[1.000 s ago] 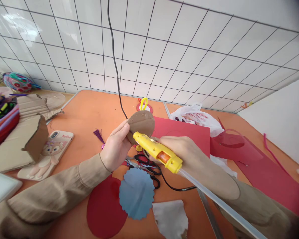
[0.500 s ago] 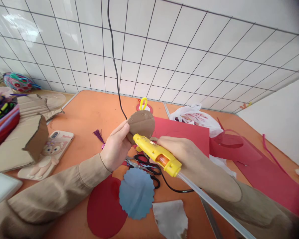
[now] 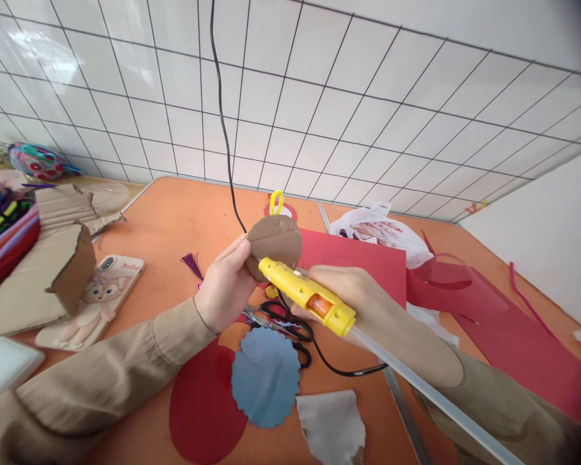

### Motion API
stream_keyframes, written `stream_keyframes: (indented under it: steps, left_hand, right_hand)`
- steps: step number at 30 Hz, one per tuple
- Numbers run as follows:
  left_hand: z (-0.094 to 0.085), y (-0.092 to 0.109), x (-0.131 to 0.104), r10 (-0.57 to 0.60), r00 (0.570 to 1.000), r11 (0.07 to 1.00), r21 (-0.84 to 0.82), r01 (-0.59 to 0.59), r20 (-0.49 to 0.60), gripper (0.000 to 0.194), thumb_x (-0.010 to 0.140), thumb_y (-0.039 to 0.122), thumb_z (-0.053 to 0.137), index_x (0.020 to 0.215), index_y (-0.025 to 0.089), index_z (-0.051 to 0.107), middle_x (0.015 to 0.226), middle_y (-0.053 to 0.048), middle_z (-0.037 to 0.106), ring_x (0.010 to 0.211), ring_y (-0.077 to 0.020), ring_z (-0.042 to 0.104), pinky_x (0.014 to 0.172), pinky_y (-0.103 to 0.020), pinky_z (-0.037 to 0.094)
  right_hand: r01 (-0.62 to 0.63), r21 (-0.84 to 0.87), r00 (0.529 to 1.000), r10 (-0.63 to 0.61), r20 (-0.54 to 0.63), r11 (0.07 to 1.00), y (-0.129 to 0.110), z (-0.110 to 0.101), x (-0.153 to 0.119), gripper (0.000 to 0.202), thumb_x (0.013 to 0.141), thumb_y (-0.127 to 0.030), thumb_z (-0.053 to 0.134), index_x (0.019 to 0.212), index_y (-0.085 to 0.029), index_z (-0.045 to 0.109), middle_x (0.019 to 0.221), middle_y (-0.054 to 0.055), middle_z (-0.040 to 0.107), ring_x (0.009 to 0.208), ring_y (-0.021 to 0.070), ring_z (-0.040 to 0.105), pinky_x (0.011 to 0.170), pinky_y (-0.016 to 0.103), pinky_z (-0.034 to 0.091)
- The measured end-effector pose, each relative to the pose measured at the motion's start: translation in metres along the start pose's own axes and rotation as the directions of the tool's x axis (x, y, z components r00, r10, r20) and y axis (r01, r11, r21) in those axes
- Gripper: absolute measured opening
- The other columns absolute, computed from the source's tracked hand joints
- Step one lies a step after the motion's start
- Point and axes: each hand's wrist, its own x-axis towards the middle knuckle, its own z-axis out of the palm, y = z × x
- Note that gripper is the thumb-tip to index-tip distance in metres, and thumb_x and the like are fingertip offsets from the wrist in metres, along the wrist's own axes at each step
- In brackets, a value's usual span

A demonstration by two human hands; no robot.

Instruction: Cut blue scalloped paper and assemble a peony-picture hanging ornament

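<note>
Tabletop beneath angled forearms, left hand tight on cardboard disc, right hand around glue gun.

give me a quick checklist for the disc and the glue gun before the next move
1. Left hand has the cardboard disc: ok, pinched at its left edge.
2. Right hand has the yellow glue gun: ok, gripped around the body.
3. Glue stick loaded: ok, it sticks out of the gun's rear.
4. Nozzle touching the disc: cannot tell, the tip is too small to judge.
5. Area below the hands free of sharp tools: not ok, scissors lie there.
</note>
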Motion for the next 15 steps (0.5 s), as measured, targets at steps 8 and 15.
stream_keyframes:
  steps: [8,15]
  left_hand:
    - [0.0,0.014,0.006,-0.124,0.992,0.986,-0.116,0.12,-0.029,0.048,0.1,0.03,0.035,0.141,0.012,0.052,0.127,-0.017,0.068,0.116,-0.0318,0.063,0.091,-0.046,0.052]
    - [0.003,0.018,0.006,-0.139,0.99,0.98,-0.147,0.134,-0.025,0.051,0.098,0.028,0.035,0.143,0.008,0.05,0.126,-0.018,0.068,0.109,-0.0336,0.065,0.085,-0.048,0.053]
  right_hand:
    - [0.0,0.212,0.991,0.029,-0.132,0.977,0.012,-0.007,0.001,0.024,0.088,-0.043,0.062,0.077,-0.022,0.057,0.075,0.003,0.065,0.068,0.0197,0.061,0.056,0.031,0.045]
    - [0.002,0.3,0.993,0.034,-0.115,0.954,0.017,-0.008,-0.001,0.02,0.09,-0.042,0.062,0.083,-0.024,0.06,0.079,0.002,0.066,0.069,0.0199,0.062,0.058,0.033,0.048]
